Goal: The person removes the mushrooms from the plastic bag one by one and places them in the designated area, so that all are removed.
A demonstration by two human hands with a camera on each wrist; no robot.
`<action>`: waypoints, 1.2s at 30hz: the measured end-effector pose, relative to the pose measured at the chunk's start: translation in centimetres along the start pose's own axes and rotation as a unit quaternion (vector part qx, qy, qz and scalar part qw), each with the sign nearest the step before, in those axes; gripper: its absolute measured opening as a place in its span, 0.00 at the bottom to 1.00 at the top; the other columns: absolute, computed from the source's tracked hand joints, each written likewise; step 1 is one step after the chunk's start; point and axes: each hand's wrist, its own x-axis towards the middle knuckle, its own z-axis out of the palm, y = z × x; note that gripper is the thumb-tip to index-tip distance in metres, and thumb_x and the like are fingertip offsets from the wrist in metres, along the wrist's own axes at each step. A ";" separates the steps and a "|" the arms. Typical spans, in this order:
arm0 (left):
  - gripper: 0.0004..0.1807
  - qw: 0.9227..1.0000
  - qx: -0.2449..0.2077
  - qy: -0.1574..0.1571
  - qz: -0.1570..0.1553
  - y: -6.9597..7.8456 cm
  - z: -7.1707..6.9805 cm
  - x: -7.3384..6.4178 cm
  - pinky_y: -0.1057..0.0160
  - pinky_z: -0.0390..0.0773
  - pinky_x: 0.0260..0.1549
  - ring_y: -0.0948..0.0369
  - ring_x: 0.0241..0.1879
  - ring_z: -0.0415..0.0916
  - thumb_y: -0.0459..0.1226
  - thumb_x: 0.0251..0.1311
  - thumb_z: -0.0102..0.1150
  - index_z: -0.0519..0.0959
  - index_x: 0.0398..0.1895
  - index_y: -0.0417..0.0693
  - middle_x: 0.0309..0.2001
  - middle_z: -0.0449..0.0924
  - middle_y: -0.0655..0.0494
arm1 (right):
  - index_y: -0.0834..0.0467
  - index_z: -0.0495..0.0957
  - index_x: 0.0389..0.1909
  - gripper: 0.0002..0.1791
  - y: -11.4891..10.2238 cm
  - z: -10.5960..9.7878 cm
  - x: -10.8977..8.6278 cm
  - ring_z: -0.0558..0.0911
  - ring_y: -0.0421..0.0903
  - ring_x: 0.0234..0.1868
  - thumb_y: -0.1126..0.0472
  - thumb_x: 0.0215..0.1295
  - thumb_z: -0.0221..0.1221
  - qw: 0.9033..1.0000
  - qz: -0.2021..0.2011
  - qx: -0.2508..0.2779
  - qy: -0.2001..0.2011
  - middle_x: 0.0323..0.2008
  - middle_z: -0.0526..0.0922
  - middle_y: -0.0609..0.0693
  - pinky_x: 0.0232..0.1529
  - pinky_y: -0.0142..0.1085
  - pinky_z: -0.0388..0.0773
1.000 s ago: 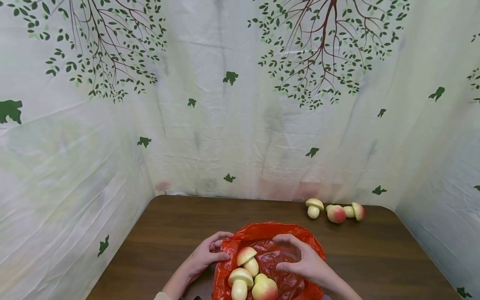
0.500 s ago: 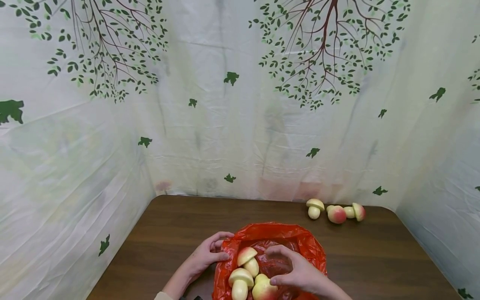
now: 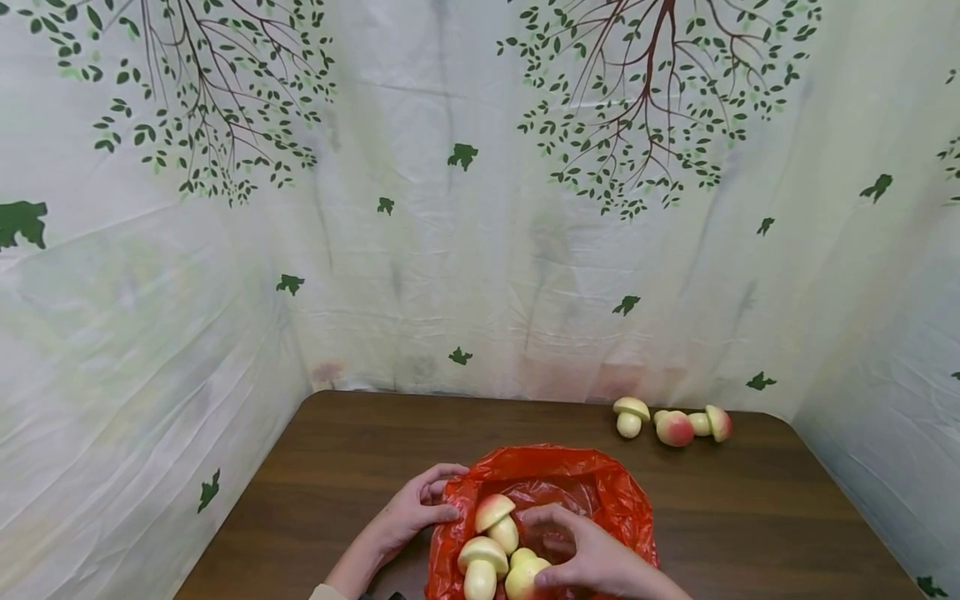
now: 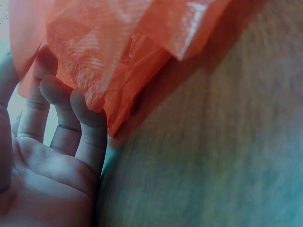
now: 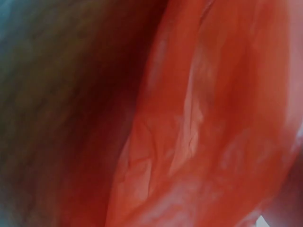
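A crinkled red plastic bag (image 3: 633,517) lies with its mouth wide on the near part of the table. My left hand (image 3: 405,512) holds its left rim between thumb and fingers; the left wrist view shows the curved fingers (image 4: 90,142) against the film. Inside are a red-and-cream toy mushroom (image 3: 495,517), a cream toy mushroom (image 3: 482,562) and a rounded yellow-and-red piece (image 3: 522,571), seemingly another mushroom. Over that piece reaches my right hand (image 3: 592,550), fingers arched and spread from the thumb, which overlaps its right side; contact cannot be told. Red film (image 5: 213,118) fills much of the right wrist view.
At the far right edge of the brown wooden table (image 3: 390,433) lie a cream toy mushroom (image 3: 630,417), a red-and-cream one (image 3: 673,428) and a third on its side (image 3: 716,423). White cloth (image 3: 450,275) printed with trees and leaves hangs behind and beside the table.
My right hand has moved left and down inside the bag, from its right part to the rounded yellow-and-red piece. The left hand keeps its hold on the rim.
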 end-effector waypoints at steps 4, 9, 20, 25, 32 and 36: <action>0.31 1.000 -0.002 0.000 -0.001 0.0 0.0 0.0 0.60 0.89 0.50 0.61 0.54 0.86 0.33 0.74 0.62 0.64 0.76 0.39 0.57 0.87 0.55 | 0.64 0.68 0.73 0.35 0.1 0.1 0.1 0.75 0.60 0.72 0.62 0.70 0.70 1.000 -0.002 0.014 -0.011 0.70 0.73 0.64 0.62 0.30 0.78; 0.31 1.000 -0.002 -0.001 0.001 -0.1 -0.1 0.0 0.60 0.89 0.49 0.61 0.53 0.87 0.33 0.74 0.62 0.64 0.76 0.39 0.57 0.87 0.55 | 0.64 0.67 0.73 0.35 0.4 0.1 0.2 0.77 0.52 0.69 0.61 0.70 0.70 0.999 -0.010 0.020 -0.027 0.69 0.73 0.65 0.61 0.29 0.78; 0.29 1.000 -0.001 0.001 -0.004 -0.3 -0.1 0.0 0.59 0.89 0.49 0.61 0.53 0.87 0.33 0.74 0.62 0.66 0.75 0.43 0.56 0.87 0.55 | 0.63 0.68 0.73 0.34 0.8 -0.1 0.1 0.76 0.50 0.70 0.57 0.72 0.68 0.999 0.006 -0.008 -0.037 0.69 0.76 0.60 0.68 0.36 0.79; 0.29 1.000 0.000 -0.001 0.003 -0.2 0.0 -0.1 0.60 0.89 0.49 0.61 0.53 0.87 0.34 0.74 0.62 0.67 0.75 0.43 0.56 0.87 0.55 | 0.61 0.70 0.72 0.32 1.1 -0.2 0.3 0.77 0.49 0.69 0.56 0.72 0.68 0.999 0.014 -0.021 -0.038 0.68 0.77 0.59 0.67 0.37 0.80; 0.29 1.000 -0.006 -0.006 0.003 -0.2 -0.1 0.1 0.60 0.89 0.50 0.61 0.54 0.87 0.32 0.74 0.61 0.67 0.75 0.43 0.58 0.87 0.55 | 0.60 0.70 0.72 0.32 1.1 -0.1 0.4 0.78 0.52 0.70 0.56 0.72 0.68 0.999 0.032 -0.016 -0.039 0.69 0.78 0.57 0.67 0.41 0.81; 0.30 1.000 -0.004 -0.004 -0.003 -0.3 -0.1 0.1 0.59 0.89 0.50 0.61 0.54 0.86 0.33 0.74 0.62 0.66 0.76 0.43 0.58 0.87 0.55 | 0.59 0.70 0.72 0.31 1.0 -0.1 0.4 0.79 0.51 0.68 0.55 0.73 0.67 0.998 0.037 -0.016 -0.042 0.68 0.78 0.57 0.65 0.39 0.82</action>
